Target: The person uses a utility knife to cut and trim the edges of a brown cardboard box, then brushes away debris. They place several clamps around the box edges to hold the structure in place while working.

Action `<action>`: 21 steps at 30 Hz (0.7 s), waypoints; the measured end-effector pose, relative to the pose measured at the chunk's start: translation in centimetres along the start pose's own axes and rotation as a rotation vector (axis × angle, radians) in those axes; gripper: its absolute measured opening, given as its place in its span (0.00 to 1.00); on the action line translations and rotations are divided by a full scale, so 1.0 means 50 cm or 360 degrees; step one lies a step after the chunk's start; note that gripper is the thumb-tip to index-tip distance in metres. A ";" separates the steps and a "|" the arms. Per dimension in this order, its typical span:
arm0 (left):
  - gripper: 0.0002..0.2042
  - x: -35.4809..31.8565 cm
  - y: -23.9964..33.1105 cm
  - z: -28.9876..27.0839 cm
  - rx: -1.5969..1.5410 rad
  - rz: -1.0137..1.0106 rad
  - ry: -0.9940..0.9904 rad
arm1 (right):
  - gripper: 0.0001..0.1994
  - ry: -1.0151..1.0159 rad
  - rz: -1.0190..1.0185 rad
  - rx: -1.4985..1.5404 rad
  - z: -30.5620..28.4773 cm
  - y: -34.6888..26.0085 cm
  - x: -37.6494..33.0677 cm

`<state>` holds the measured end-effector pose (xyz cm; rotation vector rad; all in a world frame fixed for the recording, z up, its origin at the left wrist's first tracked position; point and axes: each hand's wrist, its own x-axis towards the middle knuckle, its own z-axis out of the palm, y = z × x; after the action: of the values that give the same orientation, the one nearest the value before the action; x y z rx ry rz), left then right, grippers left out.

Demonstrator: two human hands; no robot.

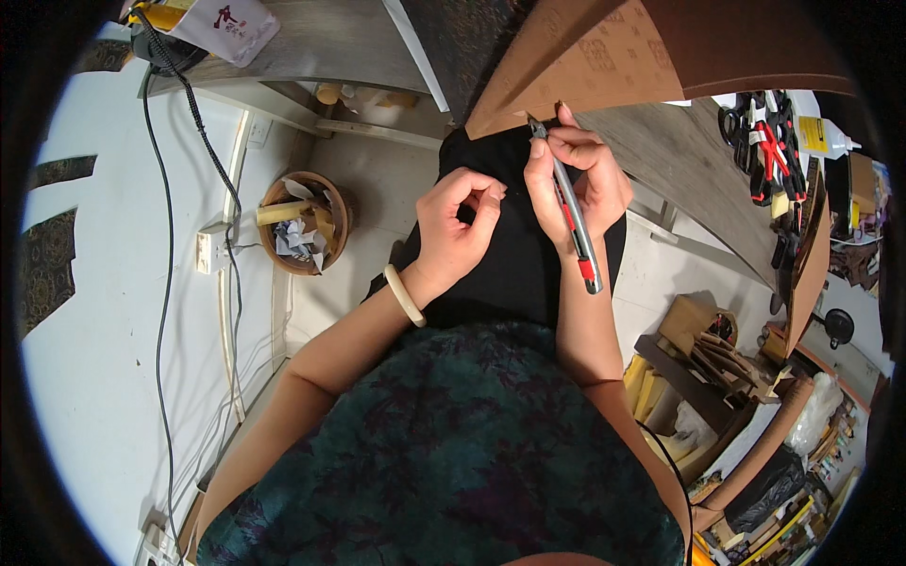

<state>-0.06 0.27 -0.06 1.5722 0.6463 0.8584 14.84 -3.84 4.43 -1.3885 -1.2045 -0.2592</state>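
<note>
My right hand (590, 184) is closed around a grey and red utility knife (572, 212), its head pointing up and away. That head is close to the lower edge of a tan-brown sheet (585, 71) with a faint printed pattern, which hangs over the table's near edge. Beside it lies a dark patterned piece (472, 47). To the left and nearer, my left hand (458, 222) is in the air over my black-clothed lap, apart from the sheet. Its fingers are curled, thumb and index tips pinched together. Whether something small is between them I cannot make out.
A wastebasket (307, 226) with paper scraps stands on the floor at left. Cables (165, 283) run down the white wall. A white container (222, 28) sits on the wood-grain table (661, 151). Red-black hand tools (774, 151) lie at right, above a box of scraps (698, 325).
</note>
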 end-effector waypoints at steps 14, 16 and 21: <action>0.03 0.002 0.000 0.001 0.0023 0.0033 0.0025 | 0.10 -0.0044 -0.0048 -0.0009 -0.001 -0.004 -0.001; 0.03 0.002 -0.002 0.000 0.0027 0.0022 0.0018 | 0.10 -0.0066 -0.0067 -0.0024 -0.004 -0.005 -0.001; 0.03 0.002 -0.004 0.001 0.0016 0.0052 0.0030 | 0.10 -0.0055 -0.0076 -0.0011 -0.001 -0.005 -0.004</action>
<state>0.03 0.36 -0.25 1.5891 0.6408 0.8962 14.58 -4.06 4.45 -1.3763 -1.2678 -0.2738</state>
